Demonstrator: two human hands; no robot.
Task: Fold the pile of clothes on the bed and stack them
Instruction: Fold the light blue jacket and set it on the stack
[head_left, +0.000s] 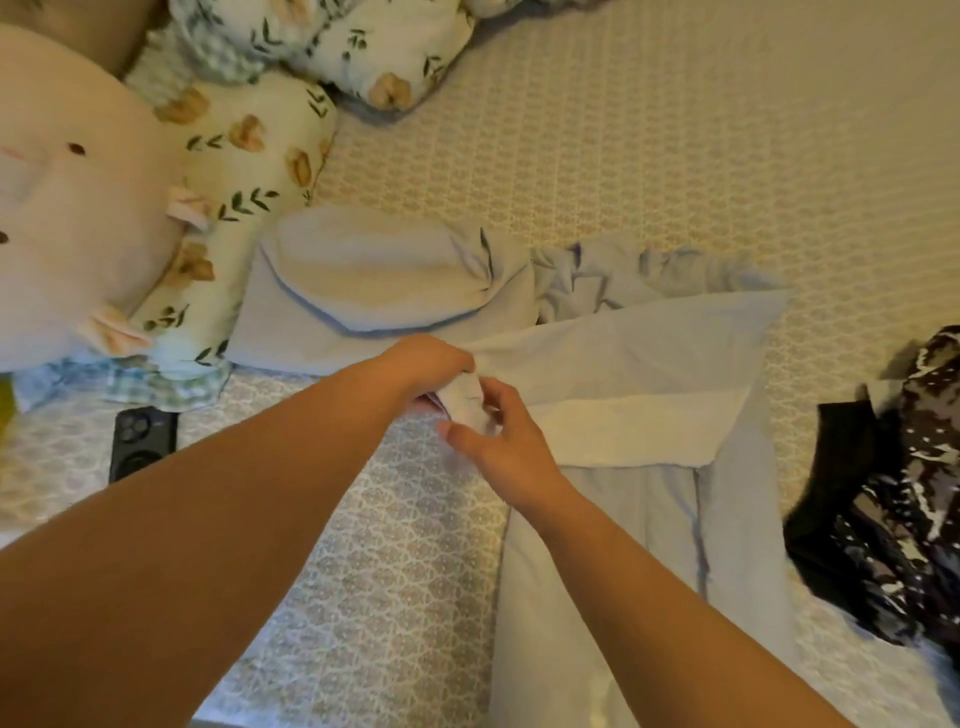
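- At the lower centre of the frame, two bare forearms reach forward over the patterned beige bedspread (405, 545) of the bed.
- Mid-frame, the left hand (428, 364) is curled tight around a bunched corner of the pale blue cotton garment (623, 364), and the right hand (501, 431) pinches the same bunch with bent fingers.
- That garment lies spread from the centre to the lower right.
- At the right edge sits a crumpled black-and-white printed garment (898, 499).
- At the left, a black phone (141, 441) lies flat.
- Farther up left are a floral pillow (249, 171) and a pink round plush toy (67, 208).
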